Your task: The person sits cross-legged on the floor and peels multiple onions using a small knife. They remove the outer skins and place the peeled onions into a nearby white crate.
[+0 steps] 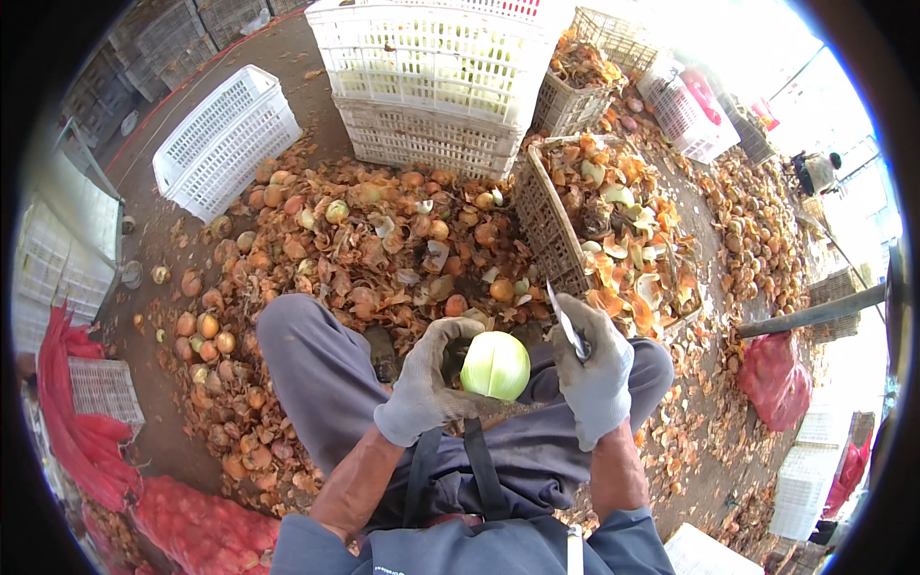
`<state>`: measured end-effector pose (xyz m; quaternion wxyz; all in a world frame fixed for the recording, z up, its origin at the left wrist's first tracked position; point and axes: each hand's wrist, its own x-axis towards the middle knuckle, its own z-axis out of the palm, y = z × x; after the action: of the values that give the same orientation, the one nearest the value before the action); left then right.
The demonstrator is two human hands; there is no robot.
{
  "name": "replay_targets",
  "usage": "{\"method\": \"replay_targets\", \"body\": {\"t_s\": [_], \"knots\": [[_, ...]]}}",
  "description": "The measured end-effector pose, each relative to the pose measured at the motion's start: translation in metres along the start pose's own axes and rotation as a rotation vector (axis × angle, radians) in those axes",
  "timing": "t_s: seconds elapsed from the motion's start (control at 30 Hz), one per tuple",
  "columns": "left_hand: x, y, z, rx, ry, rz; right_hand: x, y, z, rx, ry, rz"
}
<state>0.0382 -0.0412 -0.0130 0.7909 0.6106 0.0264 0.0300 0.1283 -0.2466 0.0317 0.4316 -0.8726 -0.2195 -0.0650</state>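
Note:
My left hand [435, 384], in a grey-white work glove, grips a peeled pale green onion [496, 365] above my lap. Its palm is on the onion's left side. To the right of the onion, my right hand [593, 366], gloved too, is closed on a knife [566, 323] with its blade pointing up and to the left. The blade is apart from the onion. Beyond my knees lies a heap of unpeeled onions and dry skins [374, 244]. A brown plastic crate [553, 230] full of onion skins and peelings stands just past my right hand.
White crates [431, 65] of peeled onions stand stacked ahead, with an empty white crate [230, 144] to their left. Red mesh sacks [201, 525] lie at lower left, another sack [775, 381] at right. A grey pole [812, 310] juts in from the right. A person [816, 172] is far right.

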Motion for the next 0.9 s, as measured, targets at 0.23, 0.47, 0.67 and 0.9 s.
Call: {"method": "replay_targets", "body": {"t_s": [0.23,0.47,0.67,0.9], "knots": [[0.001,0.002,-0.001,0.019,0.044,0.047,-0.011,-0.021,-0.016,-0.203,-0.424,-0.103],[-0.001,-0.007,-0.005,0.038,-0.009,0.105,-0.010,-0.017,-0.017,-0.207,-0.476,-0.064],[-0.007,0.000,-0.001,-0.116,-0.086,0.139,-0.005,0.003,-0.017,-0.207,-0.499,-0.112],[0.001,0.025,-0.008,-0.372,0.013,0.133,-0.004,0.032,-0.006,-0.290,-0.348,0.127]]}}
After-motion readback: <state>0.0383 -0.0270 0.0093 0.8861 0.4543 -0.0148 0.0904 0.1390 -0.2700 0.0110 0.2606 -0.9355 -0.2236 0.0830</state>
